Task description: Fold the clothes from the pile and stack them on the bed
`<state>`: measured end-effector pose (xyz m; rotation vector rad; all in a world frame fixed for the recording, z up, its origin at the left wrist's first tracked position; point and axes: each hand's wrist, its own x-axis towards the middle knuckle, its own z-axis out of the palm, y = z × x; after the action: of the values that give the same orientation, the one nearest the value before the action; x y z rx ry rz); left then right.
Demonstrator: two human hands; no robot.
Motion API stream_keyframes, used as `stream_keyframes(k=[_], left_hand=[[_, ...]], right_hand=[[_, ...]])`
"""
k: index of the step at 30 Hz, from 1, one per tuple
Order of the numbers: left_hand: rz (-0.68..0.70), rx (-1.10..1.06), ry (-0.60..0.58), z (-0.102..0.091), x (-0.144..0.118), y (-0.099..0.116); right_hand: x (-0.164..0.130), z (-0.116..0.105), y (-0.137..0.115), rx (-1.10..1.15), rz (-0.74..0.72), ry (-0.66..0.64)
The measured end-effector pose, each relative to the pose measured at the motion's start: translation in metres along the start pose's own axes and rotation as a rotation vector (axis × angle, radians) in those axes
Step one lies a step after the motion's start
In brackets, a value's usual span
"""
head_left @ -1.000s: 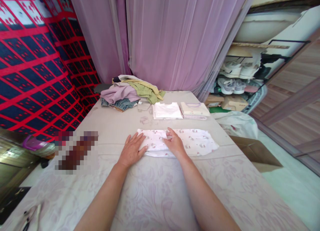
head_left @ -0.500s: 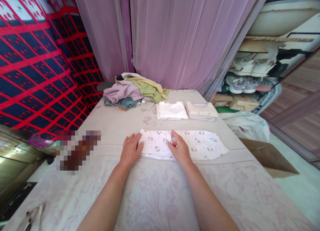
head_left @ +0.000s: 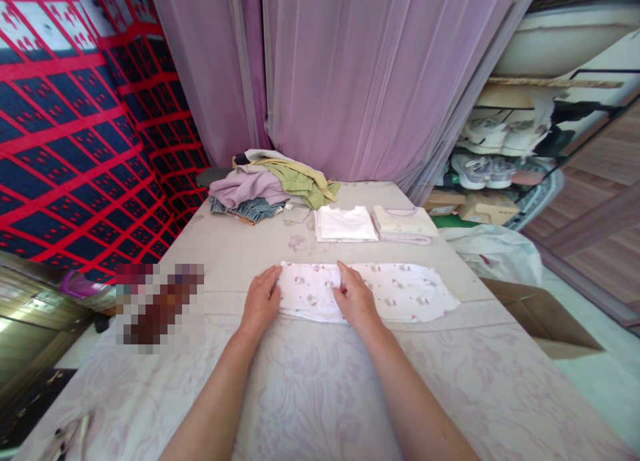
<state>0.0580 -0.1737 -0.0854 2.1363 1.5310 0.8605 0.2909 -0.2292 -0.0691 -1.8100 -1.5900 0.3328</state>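
Observation:
A white garment with a small printed pattern (head_left: pixel 395 293) lies folded into a long strip across the bed. My left hand (head_left: pixel 261 301) rests at its left end, fingers curled onto the edge of the cloth. My right hand (head_left: pixel 354 298) lies flat on the strip near its middle, pressing it down with fingers slightly apart. Neither hand lifts the fabric.
Two folded tops, one white (head_left: pixel 346 222) and one cream (head_left: pixel 403 221), lie behind the strip. A heap of unfolded clothes (head_left: pixel 273 183) sits at the far end by the purple curtain (head_left: pixel 360 74). A cardboard box (head_left: pixel 540 308) and a shoe rack (head_left: pixel 493 161) stand to the right.
My left hand slid leftward off the cloth to its left edge. My right hand stayed on the middle of the strip. The camera shifted slightly.

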Motion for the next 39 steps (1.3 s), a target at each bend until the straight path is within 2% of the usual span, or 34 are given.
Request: stream_keyframes(k=[3, 5, 8, 11, 15, 19, 22, 26, 29, 32, 35, 39], left_hand=[[-0.052, -0.127, 0.057, -0.003, 0.002, -0.006], [-0.137, -0.235, 0.158, -0.006, 0.003, -0.008], [-0.23, -0.391, 0.322, -0.015, 0.004, -0.007], [-0.245, -0.467, 0.424, -0.027, 0.006, -0.007], [-0.303, -0.538, 0.546, -0.044, 0.007, -0.016], [-0.346, -0.657, 0.641, -0.054, 0.009, -0.031], [-0.371, -0.721, 0.663, -0.055, 0.009, -0.037], [-0.41, -0.769, 0.633, -0.05, 0.009, -0.039], [-0.401, -0.745, 0.566, -0.043, 0.01, -0.037], [-0.323, -0.647, 0.457, -0.038, 0.009, -0.032], [-0.228, -0.569, 0.293, -0.038, 0.006, -0.024], [-0.028, -0.421, -0.038, -0.042, 0.002, -0.014]], right_hand=[[0.005, 0.001, -0.001, -0.004, 0.118, -0.017], [0.012, 0.002, -0.002, 0.076, 0.204, -0.044], [0.029, 0.002, -0.016, 0.267, 0.257, -0.056], [0.052, 0.003, -0.051, 0.477, 0.267, -0.073], [0.077, 0.013, -0.118, 0.713, 0.224, -0.166], [0.084, 0.041, -0.174, 0.661, 0.074, -0.198], [0.082, 0.063, -0.188, 0.56, 0.031, -0.223], [0.077, 0.077, -0.167, 0.463, 0.086, -0.223], [0.069, 0.074, -0.134, 0.48, 0.163, -0.201], [0.058, 0.064, -0.1, 0.518, 0.217, -0.16], [0.054, 0.051, -0.081, 0.578, 0.242, -0.072], [0.065, 0.037, -0.088, 0.642, 0.282, -0.049]])
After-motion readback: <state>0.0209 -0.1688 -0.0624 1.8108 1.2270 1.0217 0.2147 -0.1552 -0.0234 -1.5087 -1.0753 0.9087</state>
